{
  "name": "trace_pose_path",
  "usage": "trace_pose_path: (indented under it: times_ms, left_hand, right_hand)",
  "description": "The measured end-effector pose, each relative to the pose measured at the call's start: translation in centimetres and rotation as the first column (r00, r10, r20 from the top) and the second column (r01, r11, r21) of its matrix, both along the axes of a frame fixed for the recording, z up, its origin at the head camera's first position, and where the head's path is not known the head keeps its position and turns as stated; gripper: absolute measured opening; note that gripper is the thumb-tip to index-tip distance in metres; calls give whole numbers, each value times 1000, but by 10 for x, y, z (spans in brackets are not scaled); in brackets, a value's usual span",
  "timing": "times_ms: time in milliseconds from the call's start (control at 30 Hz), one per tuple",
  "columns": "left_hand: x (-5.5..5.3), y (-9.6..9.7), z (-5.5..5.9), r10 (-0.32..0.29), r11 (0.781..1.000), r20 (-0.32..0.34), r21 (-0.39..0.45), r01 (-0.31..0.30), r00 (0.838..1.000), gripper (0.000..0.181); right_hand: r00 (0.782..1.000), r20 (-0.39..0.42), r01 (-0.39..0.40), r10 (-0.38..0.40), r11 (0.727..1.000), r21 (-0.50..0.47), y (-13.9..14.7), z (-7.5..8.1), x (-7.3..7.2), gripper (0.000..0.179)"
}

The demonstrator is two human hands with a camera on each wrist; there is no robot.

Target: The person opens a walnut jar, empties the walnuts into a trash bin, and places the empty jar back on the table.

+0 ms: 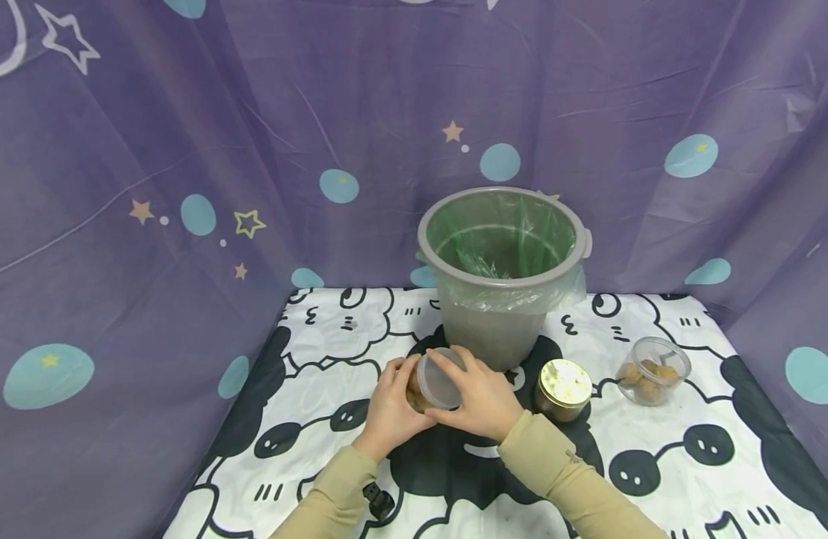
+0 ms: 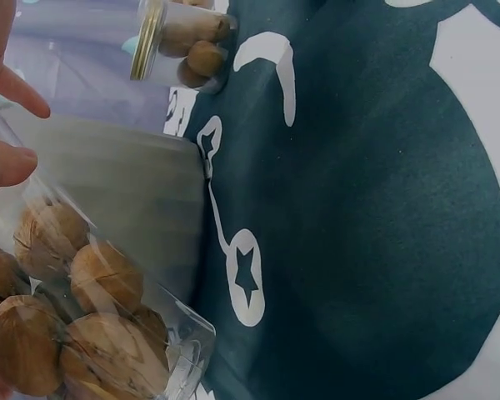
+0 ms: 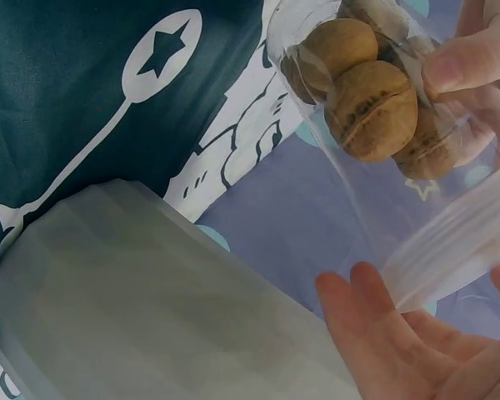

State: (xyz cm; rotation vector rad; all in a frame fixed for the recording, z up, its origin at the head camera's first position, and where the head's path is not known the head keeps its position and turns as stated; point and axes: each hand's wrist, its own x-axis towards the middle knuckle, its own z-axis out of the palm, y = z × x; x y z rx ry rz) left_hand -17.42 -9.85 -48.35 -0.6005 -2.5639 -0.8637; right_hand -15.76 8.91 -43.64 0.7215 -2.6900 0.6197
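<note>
Smooth, matt grey plastic on the bin (image 1: pixel 491 329). Inside bin: thin, glossy, crinkled plastic film as liner (image 1: pixel 530 243). In front of bin: clear, glossy, plastic-looking jar (image 3: pixel 350 196) with frosted, duller plastic lid (image 1: pixel 441 383); within, woody, matt, furrowed walnuts (image 3: pixel 372 111). Right-front of bin: shiny gold metal cap (image 1: pixel 565 382). Farther right of bin: clear, glossy tub (image 1: pixel 680 361). Behind bin: matt, creased cloth backdrop (image 1: pixel 252 112). Beneath bin: smooth, printed tablecloth (image 1: pixel 306 404).

"What are you wearing?"
"Your left sleeve (image 1: pixel 336 486) is beige, at seven o'clock; your right sleeve (image 1: pixel 558 479) matches at five, with a small mark (image 1: pixel 575 458)."
"And at six?"
"A small black device (image 1: pixel 380 503) beside your left sleeve."
</note>
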Motion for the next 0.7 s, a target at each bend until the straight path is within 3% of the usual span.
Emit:
trace_pose_path:
  times_ms: [167, 300, 467, 600, 700]
  left_hand:
    - [0, 0, -1, -5, 1000, 1, -27, 5, 1000, 89]
    - [0, 0, -4, -20, 998, -39, -56, 17, 999, 86]
    - [2, 0, -7, -22, 994, -80, -107, 14, 997, 86]
    - [4, 0, -6, -14, 991, -67, -130, 6, 998, 89]
    - [4, 1, -5, -9, 990, -47, -141, 3, 999, 89]
  right_hand:
    - [999, -40, 6, -6, 1000, -1, 1, 0, -1, 80]
    - [998, -56, 5, -5, 1000, -8, 1, 1, -1, 76]
    - [999, 35, -2, 2, 1000, -27, 2, 3, -1, 73]
    - [993, 116, 0, 9, 997, -71, 2, 5, -1, 74]
    - [991, 133, 5, 9, 995, -103, 2, 6, -1, 75]
